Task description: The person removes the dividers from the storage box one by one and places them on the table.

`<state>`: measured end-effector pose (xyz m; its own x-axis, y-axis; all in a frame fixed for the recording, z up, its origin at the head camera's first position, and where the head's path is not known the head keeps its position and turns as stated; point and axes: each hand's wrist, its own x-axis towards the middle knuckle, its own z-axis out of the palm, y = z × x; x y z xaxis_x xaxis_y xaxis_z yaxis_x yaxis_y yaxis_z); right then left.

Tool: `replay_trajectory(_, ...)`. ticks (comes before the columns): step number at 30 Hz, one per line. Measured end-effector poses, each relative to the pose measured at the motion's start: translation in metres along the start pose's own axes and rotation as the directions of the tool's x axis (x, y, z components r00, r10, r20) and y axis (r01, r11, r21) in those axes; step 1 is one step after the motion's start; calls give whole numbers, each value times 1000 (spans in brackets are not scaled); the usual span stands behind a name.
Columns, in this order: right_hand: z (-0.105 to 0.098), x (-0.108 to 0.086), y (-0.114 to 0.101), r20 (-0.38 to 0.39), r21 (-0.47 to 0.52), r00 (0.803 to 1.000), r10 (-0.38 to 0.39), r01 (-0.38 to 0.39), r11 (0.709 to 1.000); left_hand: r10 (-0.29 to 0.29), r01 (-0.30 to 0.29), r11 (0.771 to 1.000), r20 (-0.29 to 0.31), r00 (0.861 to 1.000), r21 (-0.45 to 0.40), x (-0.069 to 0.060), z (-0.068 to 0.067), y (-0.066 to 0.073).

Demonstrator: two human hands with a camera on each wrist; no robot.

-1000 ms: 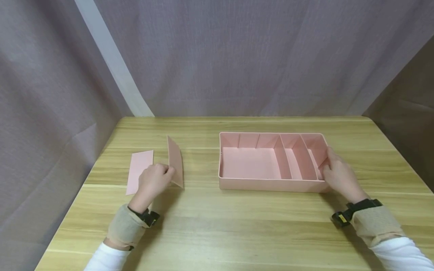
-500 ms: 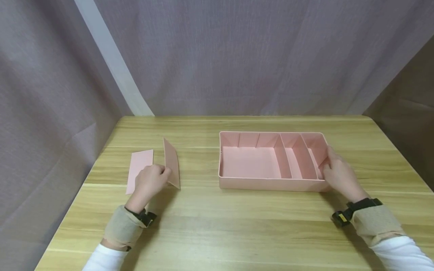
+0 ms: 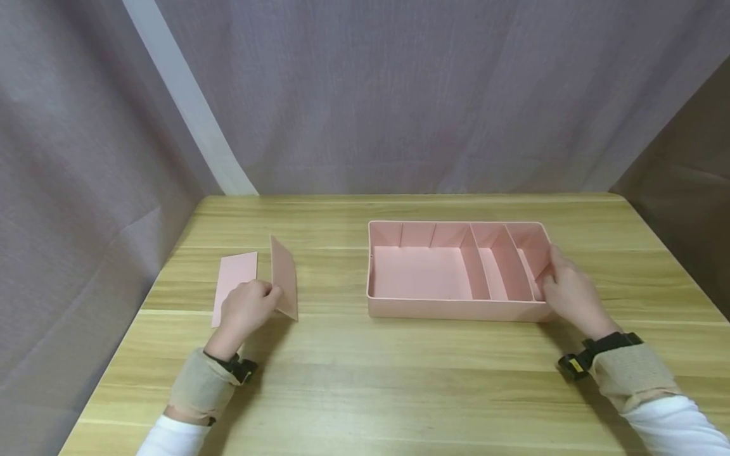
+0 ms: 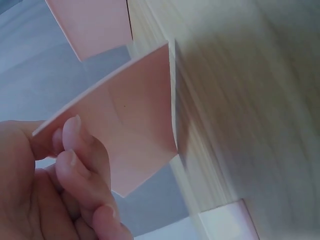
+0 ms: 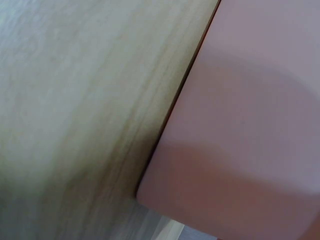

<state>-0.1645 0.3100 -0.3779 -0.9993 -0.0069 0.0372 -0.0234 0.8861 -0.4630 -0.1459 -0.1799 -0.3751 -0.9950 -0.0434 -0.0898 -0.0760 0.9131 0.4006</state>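
Note:
A pink divider panel stands nearly upright between the thumb and fingers of my left hand, which pinches it near one edge. In the left wrist view the fingers curl against the face of that panel. My right hand grips the right end wall of a pink box; the thumb side is outside my sight in part. Two dividers stand across the box's right part, and its left part is one wide compartment. The right wrist view shows only the box's outer wall.
A second pink panel lies flat on the wooden table, to the left and partly behind my left hand. Grey-purple curtains hang behind the table and along its left side. Bare wood separates the held panel from the box.
My left hand has drifted a little left and towards me with the panel in it. The right hand and the box stay in place.

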Motion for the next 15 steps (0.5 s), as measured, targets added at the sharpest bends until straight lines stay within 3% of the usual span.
replay_trajectory(15,-1,0,-1,8,7,1000,4,-4,1000,-25,25,1000,70,997,10,1,-3,-15)
